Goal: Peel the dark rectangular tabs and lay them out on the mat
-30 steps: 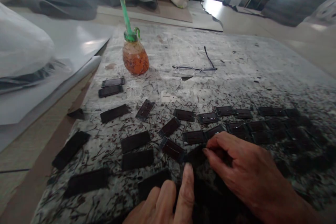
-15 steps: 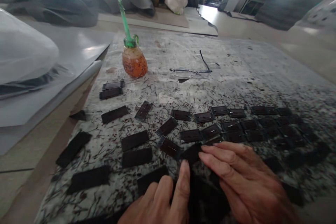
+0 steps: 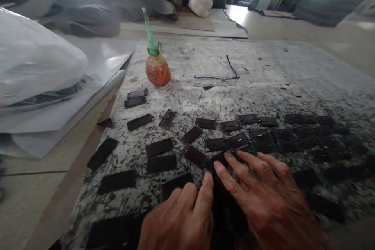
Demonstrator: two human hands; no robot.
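A small black rectangular piece, perhaps fabric or leather, lies flat under my fingertips. My right hand rests over its right side, fingers spread and fingertips pressing down. At its lower left corner, the index fingertip of my left hand touches the piece, while the other fingers curl in. The left thumb is hidden, so whatever it grips cannot be made out. Dark shadow covers the space between the hands. Close by are a dark piece with a shiny clear border and a plain black piece.
Rows of shiny-edged dark pieces spread to the right, black pieces to the left. Dark scraps litter the pale table. Farther back stand an orange pot with a green brush handle and eyeglasses. White plastic bulges at left.
The fingers of my right hand have spread and moved left over the black piece. My left hand keeps nearly the same place at its edge. The whole view has shifted slightly.
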